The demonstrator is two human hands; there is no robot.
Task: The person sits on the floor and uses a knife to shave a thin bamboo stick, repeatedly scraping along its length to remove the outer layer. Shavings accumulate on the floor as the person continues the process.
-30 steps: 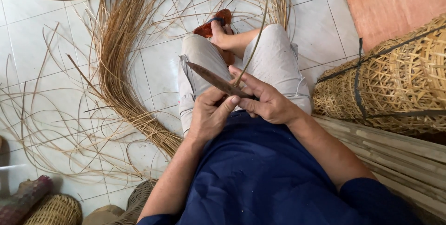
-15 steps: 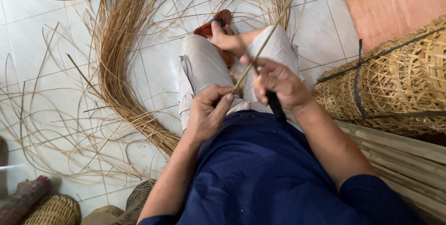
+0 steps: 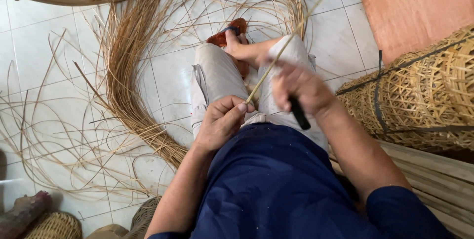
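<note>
Head view: we see the left hand (image 3: 222,120) over the lap, thumb & fingers pinched tight on the lower end of a thin strip (image 3: 276,61), which runs up & to the right past the knees. Right hand (image 3: 301,88), slightly blurred, is fisted round a knife (image 3: 299,113), dark handle sticking out below the palm; blade hidden. It sits just right of the strip, near the left hand. A cane bundle (image 3: 128,66) curves across the tile floor (image 3: 49,41) at left; woven baskets (image 3: 419,96) stacked at right.
</note>
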